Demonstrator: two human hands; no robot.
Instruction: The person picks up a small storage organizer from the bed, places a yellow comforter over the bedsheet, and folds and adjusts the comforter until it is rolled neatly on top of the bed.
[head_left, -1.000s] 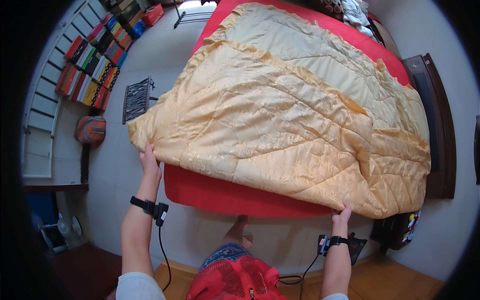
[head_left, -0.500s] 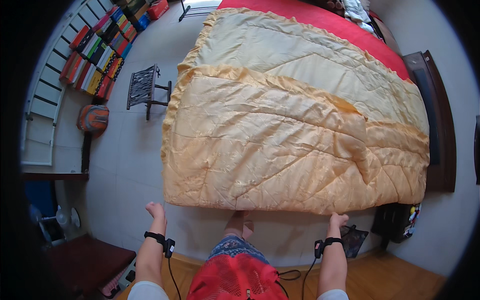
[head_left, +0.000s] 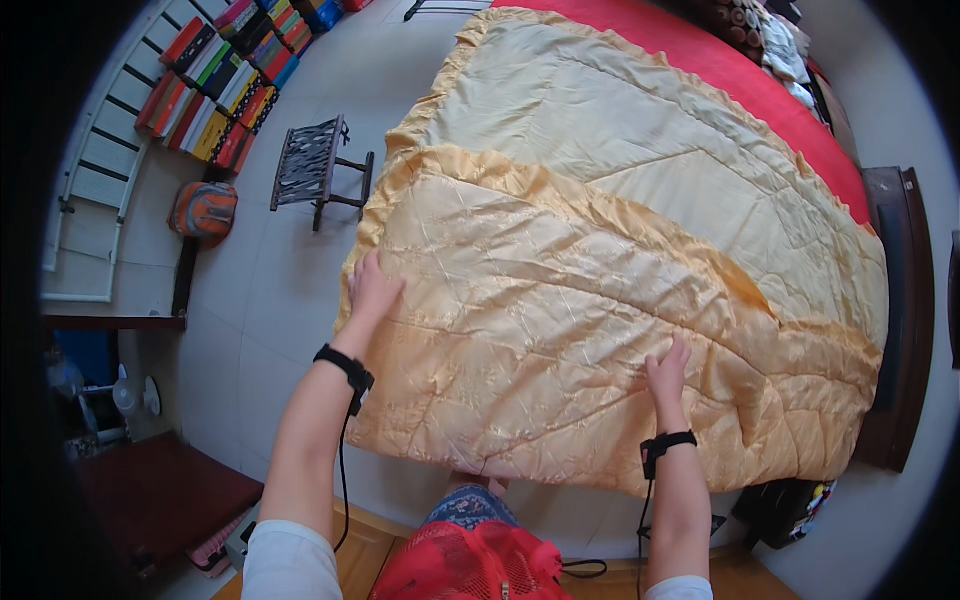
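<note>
A gold quilt [head_left: 540, 375], its near part folded over, covers most of a red bed [head_left: 690, 50].
From here I see its longer stretch running left to right, the ruffled fold slanting down toward the right; the near edge hangs just before the person's legs, and the right end lies near a dark wooden panel [head_left: 907, 330]. On the left, pale floor [head_left: 265, 290] runs between the quilt and stacked boxes [head_left: 215, 85], a stool [head_left: 308, 165] standing near the ruffled edge. The left hand [head_left: 374, 290] is over the quilt's left side, the right hand [head_left: 668, 375] over its middle right; each grip is loosely spread, thumb apart from fingers, but I cannot tell how firmly either touches the cloth.
</note>
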